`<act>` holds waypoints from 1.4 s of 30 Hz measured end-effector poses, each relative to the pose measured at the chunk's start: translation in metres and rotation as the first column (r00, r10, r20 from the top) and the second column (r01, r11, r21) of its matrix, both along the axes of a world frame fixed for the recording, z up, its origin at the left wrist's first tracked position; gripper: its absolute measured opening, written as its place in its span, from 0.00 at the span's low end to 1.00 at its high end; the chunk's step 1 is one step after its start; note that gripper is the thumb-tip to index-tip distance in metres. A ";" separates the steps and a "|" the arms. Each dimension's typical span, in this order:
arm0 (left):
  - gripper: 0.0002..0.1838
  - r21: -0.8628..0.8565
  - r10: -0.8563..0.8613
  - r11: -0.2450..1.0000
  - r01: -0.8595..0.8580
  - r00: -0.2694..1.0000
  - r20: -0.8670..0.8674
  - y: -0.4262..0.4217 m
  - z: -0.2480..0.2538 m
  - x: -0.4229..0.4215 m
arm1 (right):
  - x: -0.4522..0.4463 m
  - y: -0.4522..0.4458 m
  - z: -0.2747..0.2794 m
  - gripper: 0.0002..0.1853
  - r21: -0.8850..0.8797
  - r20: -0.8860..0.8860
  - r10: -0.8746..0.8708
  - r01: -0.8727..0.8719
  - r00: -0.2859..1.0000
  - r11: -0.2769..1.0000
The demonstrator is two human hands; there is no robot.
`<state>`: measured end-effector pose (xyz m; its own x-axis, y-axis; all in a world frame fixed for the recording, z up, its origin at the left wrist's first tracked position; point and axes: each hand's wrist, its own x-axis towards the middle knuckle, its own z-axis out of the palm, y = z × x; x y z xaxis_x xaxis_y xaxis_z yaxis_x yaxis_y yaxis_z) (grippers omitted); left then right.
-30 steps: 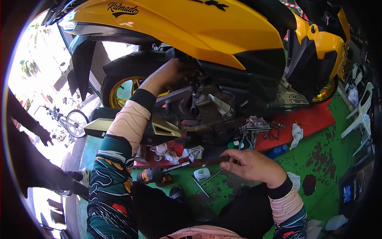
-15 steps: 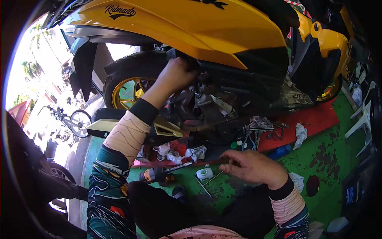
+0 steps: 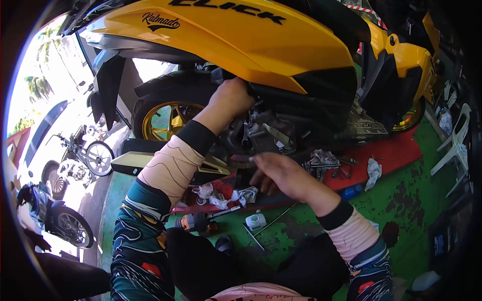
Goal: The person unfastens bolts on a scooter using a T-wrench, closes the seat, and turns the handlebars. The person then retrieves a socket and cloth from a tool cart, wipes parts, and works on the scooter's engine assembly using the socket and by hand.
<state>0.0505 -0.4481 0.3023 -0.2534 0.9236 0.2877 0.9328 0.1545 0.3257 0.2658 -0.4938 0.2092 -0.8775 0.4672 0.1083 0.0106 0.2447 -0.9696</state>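
Observation:
A yellow and black scooter stands side-on before me. Under its yellow side panel, my left hand is curled in by a dark part above the engine. Its fingertips are hidden, and I cannot make out what they grip. Lower and to the right, my right hand is slightly blurred, with its fingers apart and nothing visible in them. It hovers in front of the scooter's underside, close to the engine's lower edge. The rear wheel with its gold rim is left of my left hand.
An orange and black power tool, a small white bottle and thin metal rods lie on the green floor. Crumpled rags and several tools rest on the red mat. A white plastic chair stands at right.
My right hand has moved up and left, from above the floor toward the scooter's underside. My left hand stays under the panel. The view has shifted slightly.

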 end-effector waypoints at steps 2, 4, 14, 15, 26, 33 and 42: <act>0.21 0.003 -0.002 1.000 0.002 1.000 0.018 0.003 -0.003 0.000 | -0.025 0.003 0.017 0.25 -0.462 0.005 -0.014 0.015 1.000 0.887; 0.22 -0.007 -0.009 1.000 0.010 0.999 0.049 0.005 -0.005 0.001 | -0.044 0.001 0.022 0.26 -0.551 -0.070 -0.035 -0.009 0.997 0.835; 0.17 -0.056 -0.294 0.952 0.301 0.950 0.100 0.015 0.002 -0.017 | -0.109 -0.005 0.004 0.20 -0.711 -0.303 -0.153 -0.117 0.941 0.693; 0.17 -0.162 -0.272 0.945 0.285 0.957 0.097 0.018 0.007 -0.018 | -0.116 -0.005 0.003 0.20 -0.712 -0.303 -0.152 -0.117 0.941 0.693; 0.17 -0.368 -0.243 0.913 0.175 0.959 -0.147 0.029 0.004 -0.031 | -0.167 0.004 -0.018 0.13 -0.548 -0.599 -0.274 -0.136 0.752 0.826; 0.17 -0.270 -0.382 0.919 0.287 0.818 -0.431 0.023 0.012 -0.042 | -0.227 0.034 -0.011 0.13 -0.571 -0.415 -0.517 0.228 0.749 0.788; 0.16 0.006 -0.315 0.924 0.382 0.771 -0.553 0.010 0.004 -0.058 | -0.247 0.055 -0.025 0.14 -0.300 -0.369 -0.479 0.386 0.796 0.872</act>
<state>-0.0073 -0.4379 0.3059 0.3038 0.8713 0.3853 0.9443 -0.2217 -0.2431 0.0188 -0.4389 0.1842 -0.4678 0.8386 0.2789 -0.3483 0.1151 -0.9303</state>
